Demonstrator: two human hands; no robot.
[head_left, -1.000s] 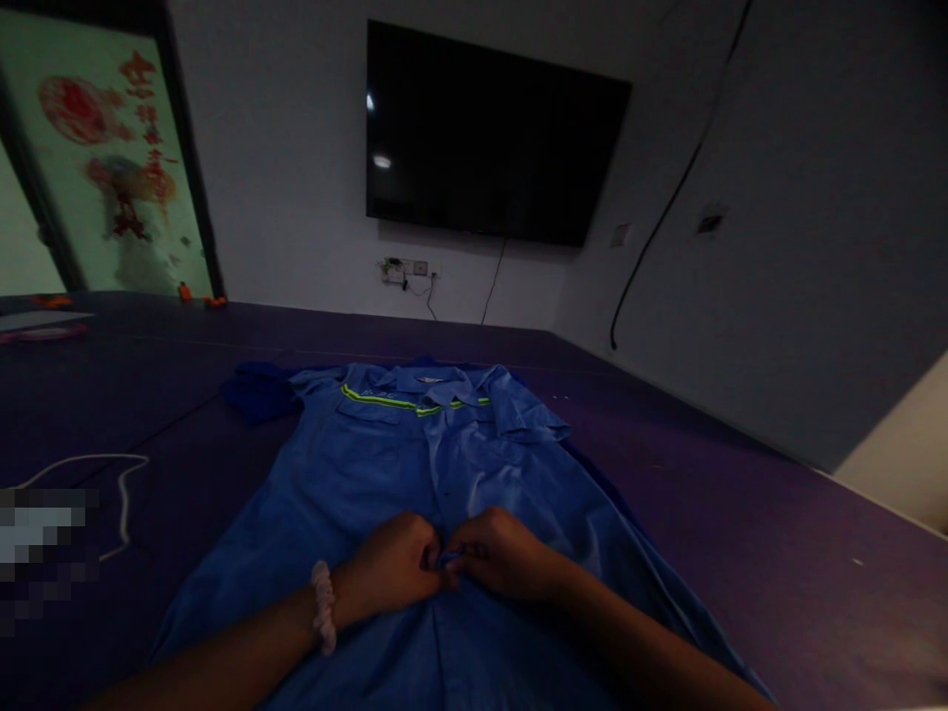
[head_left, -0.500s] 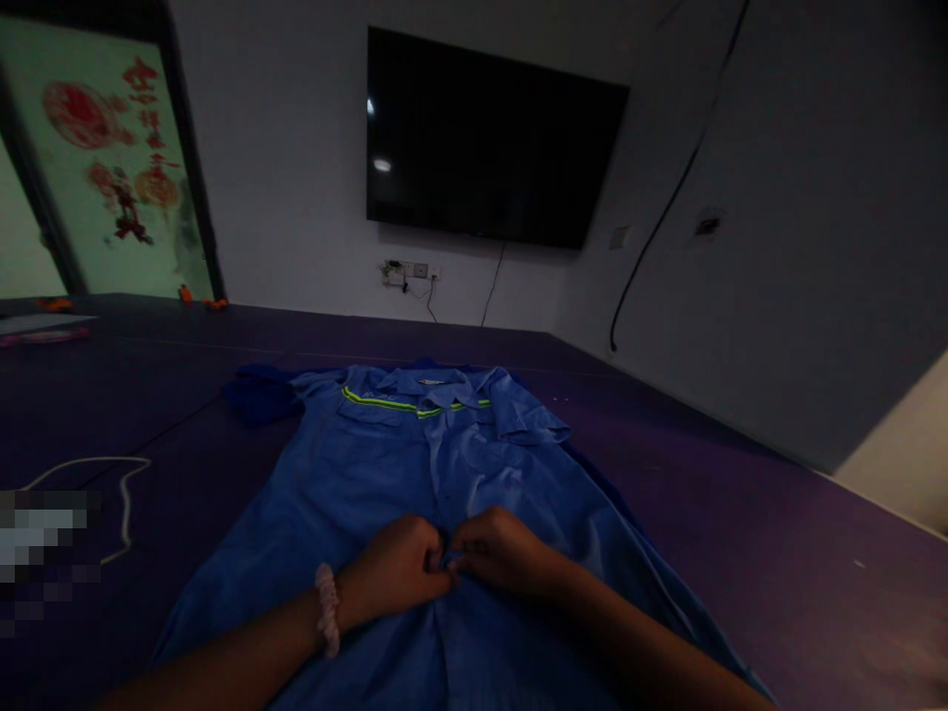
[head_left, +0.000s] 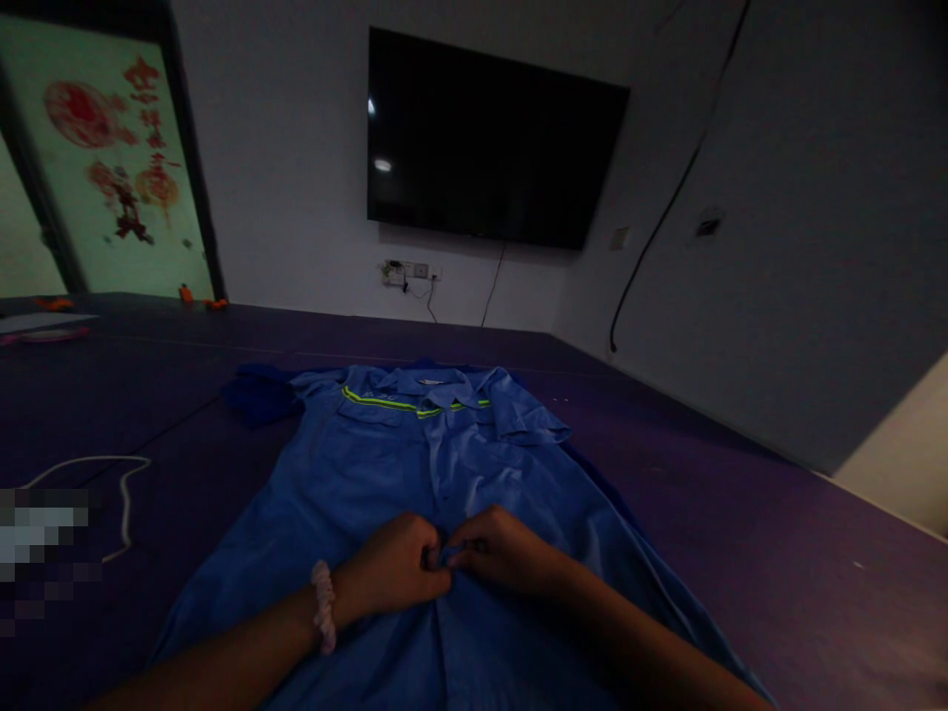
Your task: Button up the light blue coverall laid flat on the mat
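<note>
A blue short-sleeved work shirt (head_left: 355, 469) lies spread front side up, its collar at the far end and yellow-green stripes across the chest. Both hands meet over its front opening, low on the shirt. My left hand (head_left: 404, 563), with a pink scrunchie (head_left: 324, 607) on the wrist, is closed, pinching the cloth at the front edge. Fingers of my right hand (head_left: 504, 553) pinch the same bit of cloth from the other side. Whether a button sits between the fingertips is hidden. Darker blue cloth (head_left: 259, 393) shows from under the shirt's left sleeve area.
The shirt rests on a purple floor (head_left: 741, 474). A white cable (head_left: 125, 504) curves at the left beside a blurred-out patch. A black TV (head_left: 496, 138) hangs on the wall above sockets (head_left: 420, 270). Small orange items (head_left: 216, 305) lie near the glass door (head_left: 111, 168).
My left hand has shifted very slightly left, and the fingertips of both hands have moved a little on the cloth. The shirt lies as before.
</note>
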